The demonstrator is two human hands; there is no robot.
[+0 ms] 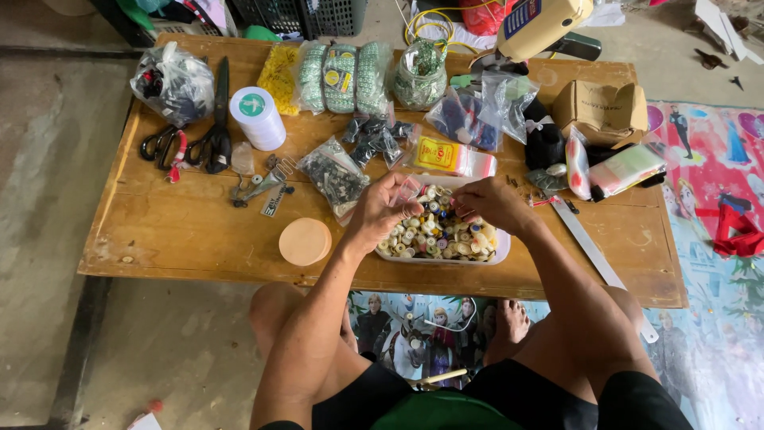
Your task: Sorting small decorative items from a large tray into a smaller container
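1. The white tub (pixel 500 253) of thread spools (pixel 442 235) sits near the table's (pixel 183 231) front edge at centre frame; a nudge could tip it and send spools rolling off.
2. The left hand (pixel 382 213) pinches a small clear bag (pixel 407 191) above the tub.
3. The right hand (pixel 493 205) curls into the spools beside it; whether it grips one cannot be told.

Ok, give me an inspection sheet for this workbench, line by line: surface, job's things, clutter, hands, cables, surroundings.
Surface: low wooden table, worn, crowded along the back.
Job's things: white tray full of small thread spools.
Clutter: black scissors, white tape roll, round wooden lid, clear bags of small parts, cardboard box, metal ruler.
Hands: left hand and right hand both over the tray, fingers among the spools.
Cables: yellow cord behind the table.
Surroundings: concrete floor, printed mat.
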